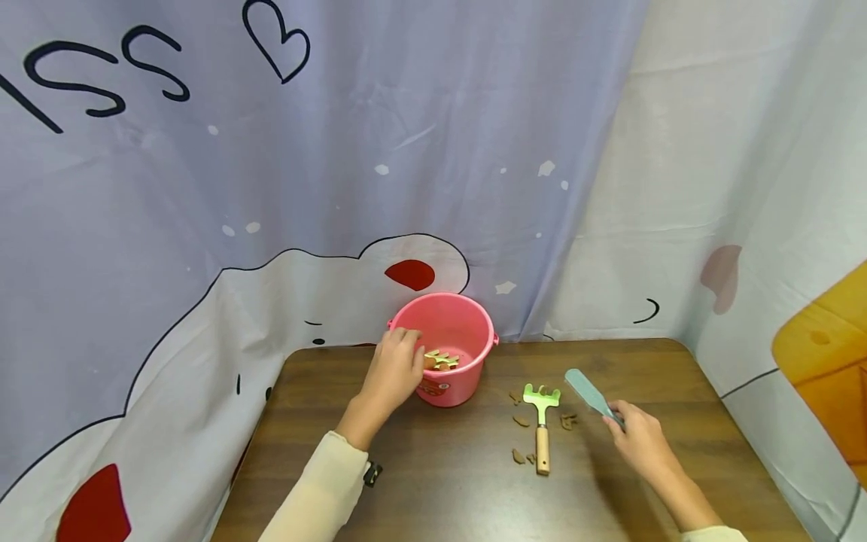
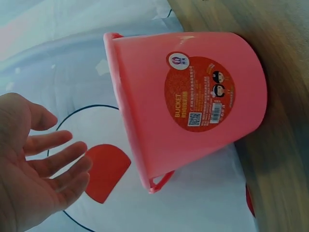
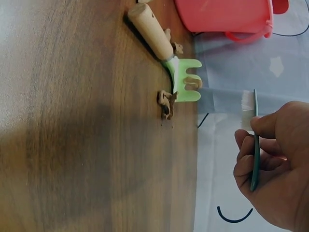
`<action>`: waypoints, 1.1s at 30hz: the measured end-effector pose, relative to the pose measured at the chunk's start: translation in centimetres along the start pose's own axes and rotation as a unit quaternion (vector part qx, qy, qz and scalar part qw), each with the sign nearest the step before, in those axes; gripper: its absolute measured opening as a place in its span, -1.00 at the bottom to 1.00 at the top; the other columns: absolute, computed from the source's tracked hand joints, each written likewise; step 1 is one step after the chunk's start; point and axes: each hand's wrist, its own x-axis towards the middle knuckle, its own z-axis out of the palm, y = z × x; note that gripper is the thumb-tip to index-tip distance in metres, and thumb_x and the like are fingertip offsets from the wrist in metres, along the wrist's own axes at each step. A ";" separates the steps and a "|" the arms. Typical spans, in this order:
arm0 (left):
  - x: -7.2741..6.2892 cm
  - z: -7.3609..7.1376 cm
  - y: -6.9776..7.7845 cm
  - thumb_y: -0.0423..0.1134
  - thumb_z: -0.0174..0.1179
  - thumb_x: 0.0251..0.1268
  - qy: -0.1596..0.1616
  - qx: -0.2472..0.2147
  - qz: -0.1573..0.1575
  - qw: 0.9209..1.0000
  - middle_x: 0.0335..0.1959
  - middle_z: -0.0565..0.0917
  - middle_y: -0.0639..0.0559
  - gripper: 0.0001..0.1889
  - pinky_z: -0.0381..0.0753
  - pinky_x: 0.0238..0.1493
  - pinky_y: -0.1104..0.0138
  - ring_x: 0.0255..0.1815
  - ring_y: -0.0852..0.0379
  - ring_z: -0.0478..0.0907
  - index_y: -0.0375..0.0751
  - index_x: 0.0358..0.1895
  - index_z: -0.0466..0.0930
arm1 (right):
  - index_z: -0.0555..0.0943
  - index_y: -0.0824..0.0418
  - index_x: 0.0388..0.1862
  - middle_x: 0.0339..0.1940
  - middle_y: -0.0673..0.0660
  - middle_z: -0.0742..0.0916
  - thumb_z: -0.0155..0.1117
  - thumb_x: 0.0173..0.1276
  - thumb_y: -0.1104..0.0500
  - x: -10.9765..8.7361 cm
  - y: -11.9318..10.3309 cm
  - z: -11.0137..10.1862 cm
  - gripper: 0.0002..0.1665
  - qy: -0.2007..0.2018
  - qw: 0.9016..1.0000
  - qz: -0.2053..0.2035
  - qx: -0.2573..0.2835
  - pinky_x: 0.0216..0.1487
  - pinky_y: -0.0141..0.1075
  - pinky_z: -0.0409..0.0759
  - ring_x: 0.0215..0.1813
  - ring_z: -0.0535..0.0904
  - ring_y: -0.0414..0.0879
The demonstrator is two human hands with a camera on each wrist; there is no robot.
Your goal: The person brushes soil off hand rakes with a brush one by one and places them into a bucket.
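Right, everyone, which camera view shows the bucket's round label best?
The left wrist view: the label is large, whole and nearly face-on there. The head view shows it small and blurred; the right wrist view catches part of the bucket, without the label.

Brown wood-grain counter [image 1: 433,482] carries an upright pink bucket [image 1: 467,380] just right of the left grip [image 1: 389,373], a green-headed, wooden-handled rake [image 1: 543,444] lying between that grip and the right grip [image 1: 640,440], and several small brown pieces [image 1: 568,421] scattered around the rake, all left of the right grip.
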 end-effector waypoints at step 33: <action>-8.1 5.2 1.9 -0.21 0.33 0.28 0.053 -0.019 0.275 0.960 -0.10 0.71 0.04 -0.77 0.62 -0.04 0.29 -0.04 0.11 0.65 -0.18 -0.04 0.72 | 0.67 0.41 -0.10 -0.20 0.28 0.79 0.45 0.28 0.34 -2.0 0.7 -0.3 -0.76 -0.003 1.000 -0.024 -0.003 -0.17 0.12 0.67 -0.16 0.76 0.22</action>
